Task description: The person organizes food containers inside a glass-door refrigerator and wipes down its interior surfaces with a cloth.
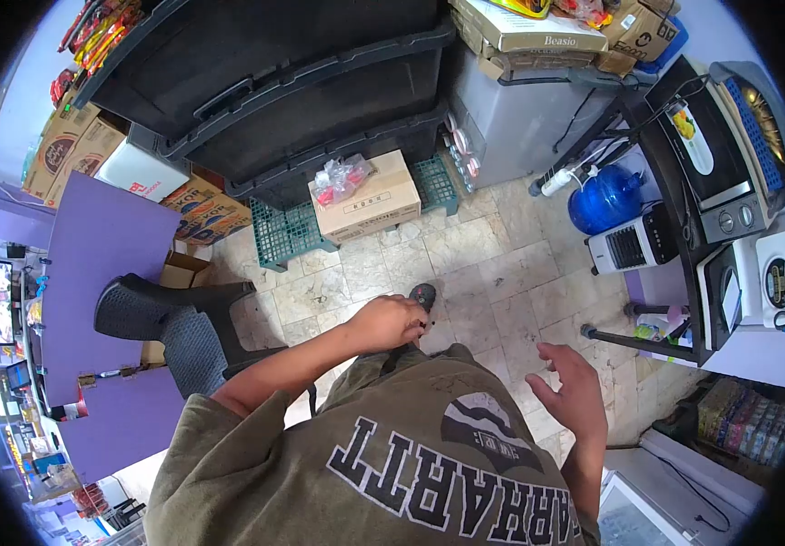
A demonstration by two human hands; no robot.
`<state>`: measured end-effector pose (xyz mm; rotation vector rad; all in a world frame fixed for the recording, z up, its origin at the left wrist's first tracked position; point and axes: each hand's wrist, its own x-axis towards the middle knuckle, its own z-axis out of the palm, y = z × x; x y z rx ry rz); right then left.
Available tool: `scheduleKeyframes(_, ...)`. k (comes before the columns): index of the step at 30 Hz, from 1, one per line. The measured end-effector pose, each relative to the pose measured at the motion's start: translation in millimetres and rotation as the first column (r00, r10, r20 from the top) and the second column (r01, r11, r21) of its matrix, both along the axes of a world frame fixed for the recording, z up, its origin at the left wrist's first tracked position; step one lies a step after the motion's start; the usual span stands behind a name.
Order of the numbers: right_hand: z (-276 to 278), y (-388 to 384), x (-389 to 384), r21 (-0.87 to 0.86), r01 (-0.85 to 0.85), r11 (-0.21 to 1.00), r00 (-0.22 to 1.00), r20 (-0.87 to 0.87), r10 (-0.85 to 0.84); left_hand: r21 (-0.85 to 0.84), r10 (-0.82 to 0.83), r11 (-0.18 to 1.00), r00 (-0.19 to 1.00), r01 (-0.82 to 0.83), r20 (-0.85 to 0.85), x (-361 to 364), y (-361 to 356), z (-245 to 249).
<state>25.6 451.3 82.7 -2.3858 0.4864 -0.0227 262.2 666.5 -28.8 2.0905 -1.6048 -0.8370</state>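
My left hand [388,323] is closed in front of my waist, knuckles up, near the hem of my olive shirt [338,446]. Whatever its fingers may hold is hidden from this angle. To the right of my body hangs my right hand [570,387], its fingers apart and nothing in them. A dark shoe [422,294] shows just beyond the left hand. Farther ahead, a cardboard box [370,202] sits on a green plastic pallet [291,235]. On that box lies a clear plastic bag [342,178] with something red inside.
Large black storage bins [320,100] are stacked ahead. A black plastic chair [194,341] stands left, beside purple panels [106,264]. At right, a black rack [694,309] carries a microwave [697,136]; a blue water jug [603,198] and small air cooler [634,241] are near it.
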Motion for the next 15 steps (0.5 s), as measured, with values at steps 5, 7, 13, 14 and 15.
scheduleKeyframes(5,6,6,-2,-0.024,-0.009,1.0,0.999,0.051,0.01,0.036,-0.034,0.999,0.999,0.033,0.019,0,0,4)
scheduleKeyframes(7,9,6,-11,-0.03,0.018,0.999,0.999,0.039,-0.017,0.023,-0.064,0.998,0.998,0.064,0.018,0,-4,7)
scheduleKeyframes(13,7,8,-54,-0.129,0.162,0.978,0.986,0.047,-0.157,-0.057,-0.157,0.986,0.987,0.158,0.019,-1,-26,12)
scheduleKeyframes(14,7,10,-62,-0.169,0.158,0.973,0.987,0.063,-0.149,-0.068,-0.179,0.981,0.983,0.181,0.036,-1,-31,9)
scheduleKeyframes(15,7,13,-70,-0.174,0.24,0.955,0.971,0.064,-0.232,-0.073,-0.262,0.962,0.964,0.264,0.037,-4,-38,11)
